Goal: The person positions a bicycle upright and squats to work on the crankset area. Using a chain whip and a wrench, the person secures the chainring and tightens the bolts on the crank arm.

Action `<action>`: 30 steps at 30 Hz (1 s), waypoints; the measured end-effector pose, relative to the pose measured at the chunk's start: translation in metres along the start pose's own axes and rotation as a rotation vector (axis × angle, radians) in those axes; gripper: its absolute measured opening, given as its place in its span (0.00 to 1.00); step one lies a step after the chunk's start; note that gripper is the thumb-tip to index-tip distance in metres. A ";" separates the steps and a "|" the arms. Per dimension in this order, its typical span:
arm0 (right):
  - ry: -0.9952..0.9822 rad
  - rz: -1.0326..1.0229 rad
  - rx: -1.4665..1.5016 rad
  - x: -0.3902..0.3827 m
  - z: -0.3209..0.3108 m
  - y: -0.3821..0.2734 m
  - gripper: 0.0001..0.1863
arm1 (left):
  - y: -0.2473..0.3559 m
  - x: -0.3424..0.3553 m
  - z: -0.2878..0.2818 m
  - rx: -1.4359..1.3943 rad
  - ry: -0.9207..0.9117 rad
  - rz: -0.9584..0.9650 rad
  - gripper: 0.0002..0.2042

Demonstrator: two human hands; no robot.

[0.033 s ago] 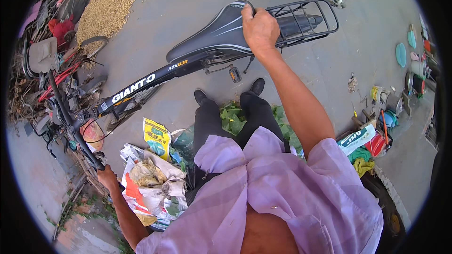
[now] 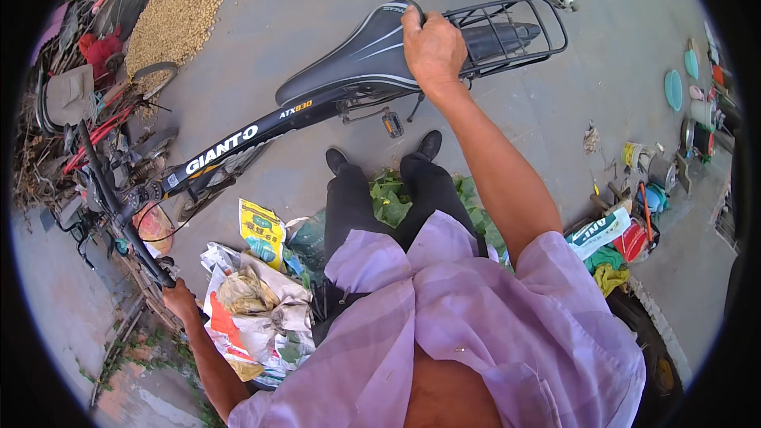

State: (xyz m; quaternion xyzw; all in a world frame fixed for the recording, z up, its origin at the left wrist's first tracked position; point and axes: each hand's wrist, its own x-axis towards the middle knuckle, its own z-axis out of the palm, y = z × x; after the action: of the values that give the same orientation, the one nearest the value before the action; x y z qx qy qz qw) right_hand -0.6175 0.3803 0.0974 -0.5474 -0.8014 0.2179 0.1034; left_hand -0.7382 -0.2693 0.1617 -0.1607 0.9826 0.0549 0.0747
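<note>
Bicycle: black, lying across the view ahead of the person, front end to the left, rear rack to the right. Very little change; against the earlier frame it sits a touch further left. The tan heap on the ground and the yellow bag slip the same way, so most of this looks like a small turn of the head. Whether the wheels roll at all, cannot tell.

Meaning, as judged: the work stays at holding the bicycle, no new step begun.

Saddle: right hand clamped over its back end, same grip as earlier. Handlebar: left hand closed round the near end, fingers partly hidden, grip likewise unchanged. Hands well apart. Pedal, smallest: hangs below the saddle, position nearly the same.
</note>
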 end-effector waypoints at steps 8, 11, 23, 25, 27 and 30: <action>0.000 0.052 0.031 0.010 -0.019 0.012 0.27 | 0.020 -0.014 0.001 0.024 -0.026 0.004 0.16; 0.061 -0.003 -0.031 0.009 -0.023 0.009 0.25 | -0.008 -0.005 0.011 0.090 -0.074 -0.075 0.17; 0.096 0.050 0.037 0.020 -0.042 0.042 0.23 | 0.026 -0.051 0.029 -0.056 -0.039 -0.030 0.17; -0.002 0.053 0.081 0.022 -0.050 0.045 0.24 | -0.035 -0.051 0.049 -0.075 0.025 -0.024 0.17; -0.032 0.047 0.120 0.026 -0.055 0.050 0.26 | 0.012 -0.083 0.037 -0.164 0.022 -0.114 0.16; -0.109 0.063 0.193 0.030 -0.062 0.064 0.26 | -0.006 -0.074 0.061 -0.140 0.045 -0.086 0.16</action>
State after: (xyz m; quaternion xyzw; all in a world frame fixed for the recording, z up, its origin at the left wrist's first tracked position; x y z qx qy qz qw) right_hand -0.5506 0.4423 0.1204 -0.5471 -0.7635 0.3267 0.1051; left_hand -0.6594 -0.2443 0.1132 -0.2089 0.9700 0.1167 0.0436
